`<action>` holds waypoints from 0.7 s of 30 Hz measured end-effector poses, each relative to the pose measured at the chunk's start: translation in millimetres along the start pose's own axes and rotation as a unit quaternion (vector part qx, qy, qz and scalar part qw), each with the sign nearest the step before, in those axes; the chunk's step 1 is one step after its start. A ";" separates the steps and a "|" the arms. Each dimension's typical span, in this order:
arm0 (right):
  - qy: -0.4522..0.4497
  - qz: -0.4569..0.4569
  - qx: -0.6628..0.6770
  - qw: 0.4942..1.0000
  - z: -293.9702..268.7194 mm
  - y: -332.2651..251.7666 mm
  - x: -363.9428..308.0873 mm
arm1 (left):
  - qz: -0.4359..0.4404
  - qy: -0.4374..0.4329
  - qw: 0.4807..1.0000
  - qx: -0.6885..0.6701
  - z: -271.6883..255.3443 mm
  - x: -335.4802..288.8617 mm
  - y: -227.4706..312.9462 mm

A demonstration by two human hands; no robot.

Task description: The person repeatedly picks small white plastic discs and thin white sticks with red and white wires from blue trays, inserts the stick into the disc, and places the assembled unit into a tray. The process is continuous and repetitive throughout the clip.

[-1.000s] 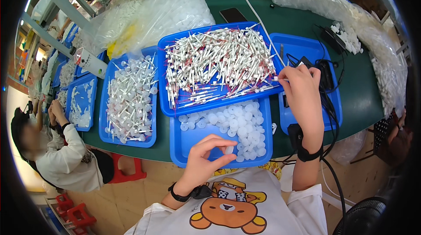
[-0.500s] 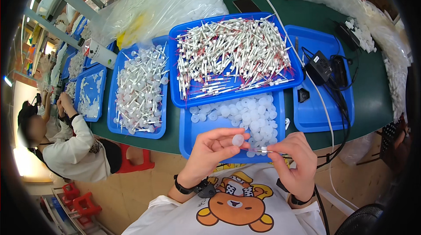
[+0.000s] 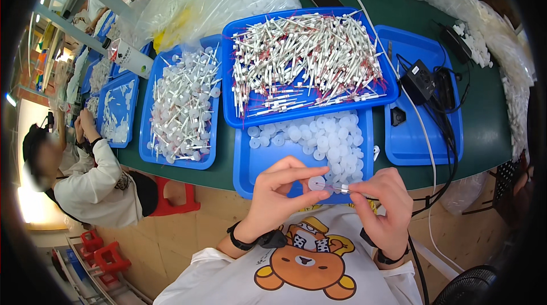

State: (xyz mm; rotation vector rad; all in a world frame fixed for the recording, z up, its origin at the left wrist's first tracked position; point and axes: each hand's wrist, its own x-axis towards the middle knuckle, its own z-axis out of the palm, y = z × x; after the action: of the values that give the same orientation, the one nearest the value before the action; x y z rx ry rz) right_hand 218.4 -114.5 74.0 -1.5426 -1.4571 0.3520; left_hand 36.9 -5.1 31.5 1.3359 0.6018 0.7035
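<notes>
Over the near edge of the lower blue tray (image 3: 262,167), left hand (image 3: 280,194), fingers curved, pinches a translucent disc (image 3: 317,183); right hand (image 3: 386,207), knuckles bent, grips a slim white pin (image 3: 343,189) toward it, contact unclear. Pin-filled upper tray (image 3: 313,114) covers the lower's far part; black adapter (image 3: 420,83) sits rightward.

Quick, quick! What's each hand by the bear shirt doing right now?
Left hand: closed, holding a cloudy white disc between thumb and finger.
Right hand: closed, pinching a small white stick.
</notes>
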 end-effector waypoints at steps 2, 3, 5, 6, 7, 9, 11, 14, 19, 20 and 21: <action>-0.002 0.005 -0.014 1.000 -1.6 1.9 0.3 | -0.001 0.004 1.000 -0.005 -0.4 -1.2 0.0; -0.002 0.000 -0.019 1.000 -1.9 2.9 0.4 | -0.001 0.006 1.000 -0.007 -0.7 -1.8 0.0; 0.002 -0.007 -0.034 0.999 -2.6 4.0 0.3 | 0.002 0.005 1.000 -0.024 -1.0 -1.0 -1.4; 0.001 -0.009 -0.043 0.999 -3.0 3.7 0.5 | 0.003 0.005 0.999 -0.032 -1.0 -0.8 -2.3; 0.001 -0.011 -0.053 0.999 -3.4 3.2 0.8 | 0.010 0.012 1.000 -0.020 -0.5 -0.7 -3.1; -0.005 -0.015 -0.069 0.997 -3.3 2.5 1.3 | 0.024 0.026 0.999 0.002 0.7 -0.7 -5.4; -0.013 -0.020 -0.080 0.996 -3.1 2.4 1.7 | 0.031 0.023 0.999 0.011 -0.1 -1.0 -7.3; -0.017 -0.024 -0.060 0.998 0.5 5.9 0.8 | 0.050 0.012 0.998 0.030 -1.5 -0.4 -14.9; 0.006 0.011 -0.112 0.994 16.5 27.6 1.9 | 0.003 0.058 0.974 0.219 -2.0 7.7 -25.2; 0.004 0.025 -0.104 0.994 17.0 30.6 0.9 | 0.011 0.052 0.967 0.249 -2.3 5.9 -24.3; 0.005 0.031 -0.103 0.994 16.2 31.6 0.1 | 0.018 0.046 0.959 0.278 -2.4 5.2 -24.1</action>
State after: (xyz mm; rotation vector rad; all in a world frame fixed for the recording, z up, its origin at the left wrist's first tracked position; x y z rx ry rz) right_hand 225.8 -102.4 41.5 -1.7541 -1.4766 0.2341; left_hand 41.3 -1.7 7.3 1.8432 0.8954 0.6520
